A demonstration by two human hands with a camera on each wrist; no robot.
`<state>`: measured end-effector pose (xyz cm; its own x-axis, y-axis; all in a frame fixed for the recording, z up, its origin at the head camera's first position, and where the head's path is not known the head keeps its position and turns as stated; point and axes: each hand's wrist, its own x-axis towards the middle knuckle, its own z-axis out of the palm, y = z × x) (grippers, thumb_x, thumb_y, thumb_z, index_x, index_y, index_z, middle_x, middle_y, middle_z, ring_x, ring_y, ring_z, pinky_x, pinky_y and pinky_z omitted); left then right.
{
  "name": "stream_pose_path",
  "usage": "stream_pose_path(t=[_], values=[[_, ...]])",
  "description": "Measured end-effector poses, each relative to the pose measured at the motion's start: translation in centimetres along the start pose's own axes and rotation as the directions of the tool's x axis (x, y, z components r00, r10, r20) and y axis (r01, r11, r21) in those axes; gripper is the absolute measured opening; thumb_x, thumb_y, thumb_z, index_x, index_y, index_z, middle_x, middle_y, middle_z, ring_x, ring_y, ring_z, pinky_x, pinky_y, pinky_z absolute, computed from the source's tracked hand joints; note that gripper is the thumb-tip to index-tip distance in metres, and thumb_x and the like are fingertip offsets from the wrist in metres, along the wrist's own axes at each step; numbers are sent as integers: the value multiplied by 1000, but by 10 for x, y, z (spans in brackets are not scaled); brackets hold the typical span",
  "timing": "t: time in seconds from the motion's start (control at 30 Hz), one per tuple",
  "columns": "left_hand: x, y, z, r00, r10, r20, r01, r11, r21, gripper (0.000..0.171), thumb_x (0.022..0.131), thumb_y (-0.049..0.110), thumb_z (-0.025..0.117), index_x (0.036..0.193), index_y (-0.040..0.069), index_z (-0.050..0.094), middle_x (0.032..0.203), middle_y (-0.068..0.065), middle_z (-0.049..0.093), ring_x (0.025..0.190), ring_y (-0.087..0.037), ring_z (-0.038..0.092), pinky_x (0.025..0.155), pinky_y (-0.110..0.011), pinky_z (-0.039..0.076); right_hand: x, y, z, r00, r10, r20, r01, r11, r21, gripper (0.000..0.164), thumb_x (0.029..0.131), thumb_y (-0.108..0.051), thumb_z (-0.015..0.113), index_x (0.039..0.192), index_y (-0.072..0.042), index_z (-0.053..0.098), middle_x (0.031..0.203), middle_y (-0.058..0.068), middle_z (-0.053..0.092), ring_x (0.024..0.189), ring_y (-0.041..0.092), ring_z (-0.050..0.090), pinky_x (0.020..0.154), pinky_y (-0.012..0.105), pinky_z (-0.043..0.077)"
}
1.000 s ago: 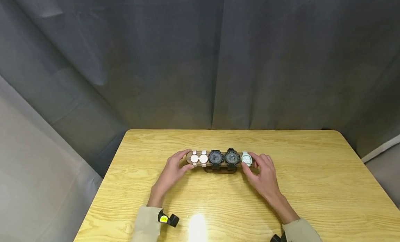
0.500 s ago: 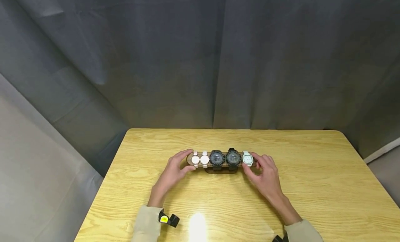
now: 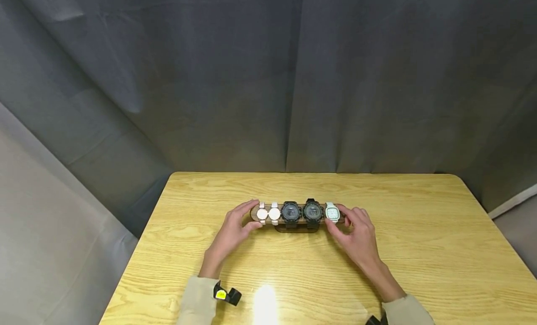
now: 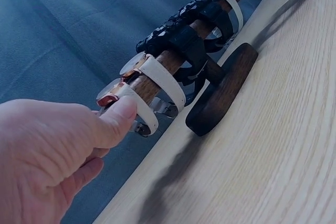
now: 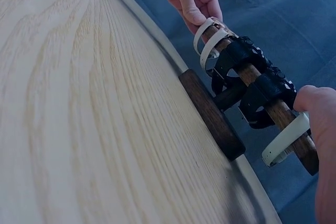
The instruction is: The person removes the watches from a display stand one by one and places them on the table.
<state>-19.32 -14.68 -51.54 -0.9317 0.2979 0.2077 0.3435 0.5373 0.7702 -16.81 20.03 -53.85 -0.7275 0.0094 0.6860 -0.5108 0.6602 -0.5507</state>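
A dark wooden watch stand (image 5: pixel 281 114) with a T-shaped bar on an oval base (image 4: pixel 226 95) stands on the table. Along the bar sit two small white-strapped wristwatches (image 3: pixel 274 214), two chunky black digital watches (image 3: pixel 312 212) and a pale green square-faced watch (image 3: pixel 332 214) at the right end. My left hand (image 3: pixel 232 229) grips the bar's left end, its thumb lying over the strap of the outermost white watch in the left wrist view. At the other end, my right hand (image 3: pixel 358 236) pinches the pale green watch between thumb and fingers. Its fingers behind the bar are partly hidden.
The light wood-grain table (image 3: pixel 419 245) has rounded far corners. Behind it hangs a dark grey curtain (image 3: pixel 226 82), with a paler cloth (image 3: pixel 50 222) on the left. Each wrist wears a black camera strap; the left one (image 3: pixel 226 294) has a yellow label.
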Motion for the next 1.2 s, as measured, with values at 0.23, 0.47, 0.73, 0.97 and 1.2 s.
stream_pose_path(t=[0.23, 0.47, 0.73, 0.97, 1.2], values=[[1, 0, 2, 999, 20, -26, -19, 1000, 12, 64, 88, 14, 82, 146, 5, 59, 151, -14, 57, 143, -32, 50, 119, -43, 40, 0, 0, 0, 1000, -5, -5, 5, 1000, -2, 39, 77, -10, 89, 113, -1, 77, 70, 8, 48, 72, 23, 42, 67, 22, 27], [1, -1, 3, 999, 28, -44, -27, 999, 20, 64, 86, 12, 83, 145, 4, 61, 149, -15, 58, 142, -33, 52, 119, -44, 41, 0, -1, 0, 1000, -2, -7, 2, 1000, -3, 38, 78, -10, 89, 112, 0, 77, 69, 8, 48, 72, 22, 42, 66, 21, 28], [1, -1, 3, 999, 11, -40, -10, 1000, 24, 64, 86, 13, 83, 145, 3, 60, 150, -15, 58, 143, -33, 51, 119, -44, 40, 2, -3, 0, 1000, -20, -10, 20, 1000, -5, 37, 77, -9, 90, 111, 1, 77, 68, 5, 48, 71, 15, 40, 64, 20, 28], [1, 0, 2, 999, -1, -38, 2, 1000, 29, 64, 87, 13, 83, 146, 5, 60, 151, -15, 57, 143, -33, 51, 119, -44, 40, 3, -4, 0, 1000, -14, -10, 14, 1000, -7, 36, 77, -9, 90, 109, 0, 77, 67, 8, 49, 71, 14, 39, 64, 19, 27], [2, -1, 1, 999, 21, -44, -20, 999, 38, 62, 87, 14, 83, 144, 5, 61, 149, -15, 59, 142, -33, 52, 119, -44, 41, 3, -5, 0, 1000, -6, -5, 6, 1000, -26, 35, 78, -11, 90, 107, 1, 77, 66, 7, 48, 72, 13, 38, 65, 21, 28]])
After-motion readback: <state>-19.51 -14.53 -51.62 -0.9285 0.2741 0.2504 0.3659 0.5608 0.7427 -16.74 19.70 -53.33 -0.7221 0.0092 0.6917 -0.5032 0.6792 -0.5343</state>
